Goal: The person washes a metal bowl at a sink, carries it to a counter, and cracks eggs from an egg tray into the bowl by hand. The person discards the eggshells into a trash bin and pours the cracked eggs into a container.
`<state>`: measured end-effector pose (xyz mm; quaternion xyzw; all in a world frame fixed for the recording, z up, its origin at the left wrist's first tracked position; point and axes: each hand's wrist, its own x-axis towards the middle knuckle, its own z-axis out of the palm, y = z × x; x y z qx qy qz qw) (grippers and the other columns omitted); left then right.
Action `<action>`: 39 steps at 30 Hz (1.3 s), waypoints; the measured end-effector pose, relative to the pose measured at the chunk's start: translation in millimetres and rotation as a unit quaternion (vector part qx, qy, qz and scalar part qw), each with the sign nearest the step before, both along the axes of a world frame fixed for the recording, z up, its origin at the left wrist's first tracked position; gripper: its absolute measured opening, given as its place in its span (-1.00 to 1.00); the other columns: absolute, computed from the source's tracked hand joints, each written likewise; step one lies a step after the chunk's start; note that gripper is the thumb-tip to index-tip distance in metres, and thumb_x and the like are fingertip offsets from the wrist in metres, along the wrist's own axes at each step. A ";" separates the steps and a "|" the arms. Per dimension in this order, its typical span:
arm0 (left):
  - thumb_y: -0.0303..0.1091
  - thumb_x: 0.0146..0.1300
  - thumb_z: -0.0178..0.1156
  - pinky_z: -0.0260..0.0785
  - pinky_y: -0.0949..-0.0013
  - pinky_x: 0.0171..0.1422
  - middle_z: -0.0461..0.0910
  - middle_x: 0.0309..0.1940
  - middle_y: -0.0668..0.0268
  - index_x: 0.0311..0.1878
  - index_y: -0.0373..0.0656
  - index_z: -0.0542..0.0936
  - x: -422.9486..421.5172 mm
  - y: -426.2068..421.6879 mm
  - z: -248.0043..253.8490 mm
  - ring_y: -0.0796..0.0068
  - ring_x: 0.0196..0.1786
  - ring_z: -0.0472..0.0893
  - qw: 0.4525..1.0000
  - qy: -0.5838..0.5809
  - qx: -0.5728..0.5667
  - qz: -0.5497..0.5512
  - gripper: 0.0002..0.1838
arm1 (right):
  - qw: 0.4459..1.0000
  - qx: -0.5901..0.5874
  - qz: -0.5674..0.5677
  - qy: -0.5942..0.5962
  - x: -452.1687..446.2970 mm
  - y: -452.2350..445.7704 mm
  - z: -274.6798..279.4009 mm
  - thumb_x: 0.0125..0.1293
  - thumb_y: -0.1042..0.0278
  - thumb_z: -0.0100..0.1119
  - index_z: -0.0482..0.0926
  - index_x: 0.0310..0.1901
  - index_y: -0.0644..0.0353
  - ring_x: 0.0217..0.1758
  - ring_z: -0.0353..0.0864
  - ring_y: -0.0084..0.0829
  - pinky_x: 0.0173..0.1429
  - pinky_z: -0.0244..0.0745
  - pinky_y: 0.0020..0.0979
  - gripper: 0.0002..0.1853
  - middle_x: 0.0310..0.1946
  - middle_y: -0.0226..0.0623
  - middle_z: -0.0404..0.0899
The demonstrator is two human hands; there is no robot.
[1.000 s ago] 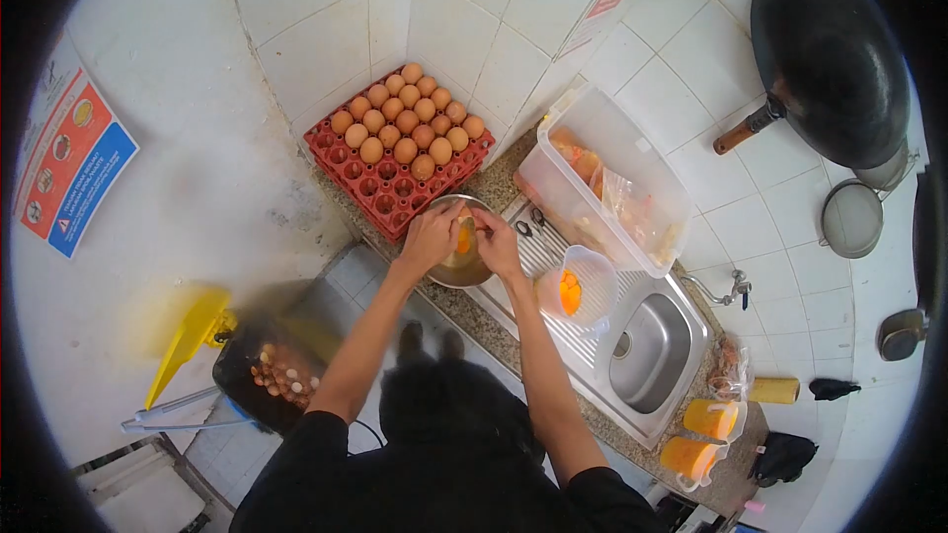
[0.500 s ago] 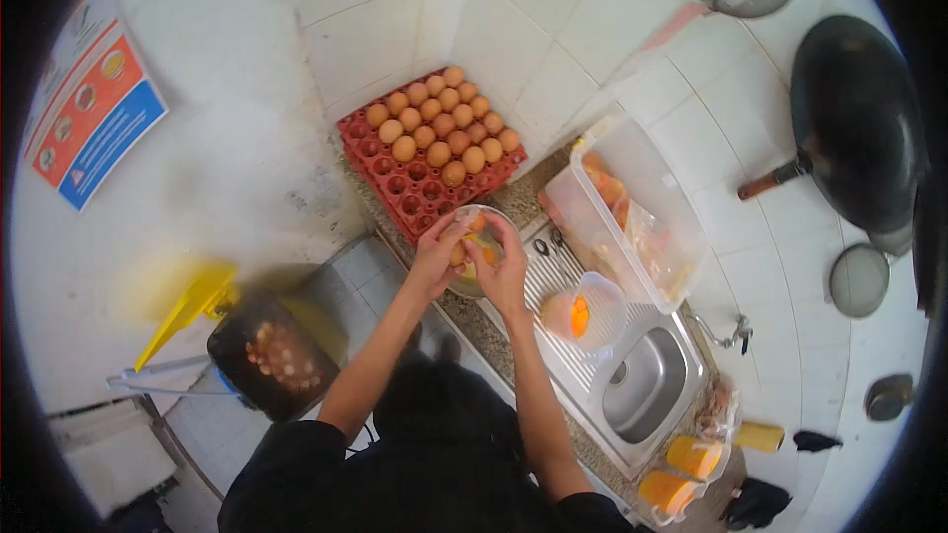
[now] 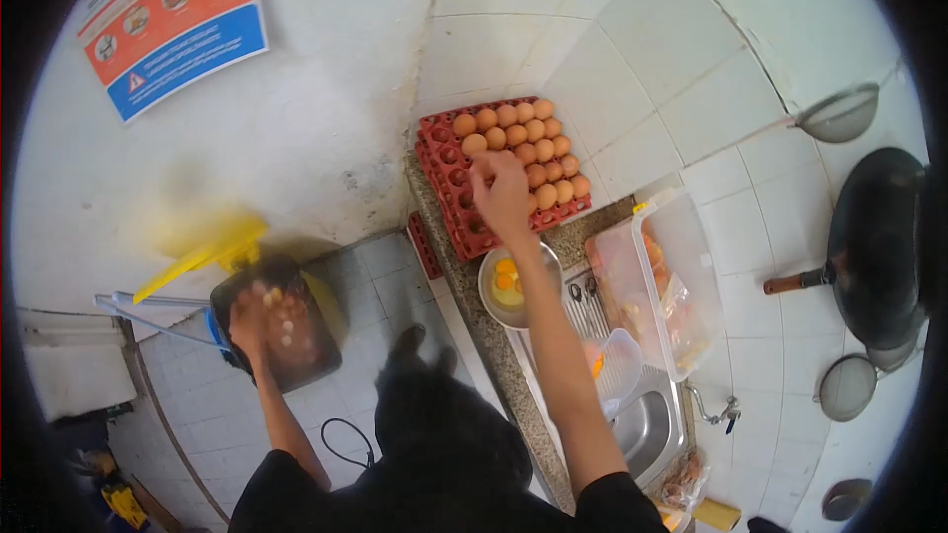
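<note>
So, R hand [image 3: 501, 188] by eggs [image 3: 515, 134] (red tray [image 3: 449, 207]), L hand [image 3: 250, 321] at bin [image 3: 321, 353]

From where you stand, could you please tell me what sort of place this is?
Probably a kitchen: a wok hangs on the tiled wall, and a red egg tray stands near a steel sink.

Floor [image 3: 370, 281] is lying open between bin [image 3: 322, 326] and counter [image 3: 499, 355], a yellow panel [image 3: 202, 260] blocking the bin's far side. The right forearm [image 3: 558, 365] is barring the right of the steel bowl [image 3: 486, 283] — its left is lying open. A clear tub [image 3: 705, 306] is blocking farther right. Eggs [image 3: 545, 150] are crowding the red tray [image 3: 444, 202] rightward; tiled wall [image 3: 632, 133] is closing off its far edge.
</note>
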<state>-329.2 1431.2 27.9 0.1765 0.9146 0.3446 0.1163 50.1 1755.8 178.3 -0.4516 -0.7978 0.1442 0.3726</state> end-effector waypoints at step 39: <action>-0.03 0.58 -0.04 0.48 0.43 0.08 0.54 -0.02 0.36 0.16 -0.18 0.61 400.2 192.7 43.1 0.54 0.01 0.56 0.573 -0.709 0.222 -0.346 -0.56 | 0.728 -0.229 -0.256 0.593 131.6 -179.2 -78.4 0.52 0.31 0.12 0.44 0.23 0.36 0.13 0.63 -0.25 0.27 0.54 -0.33 -0.62 0.15 -0.12 0.53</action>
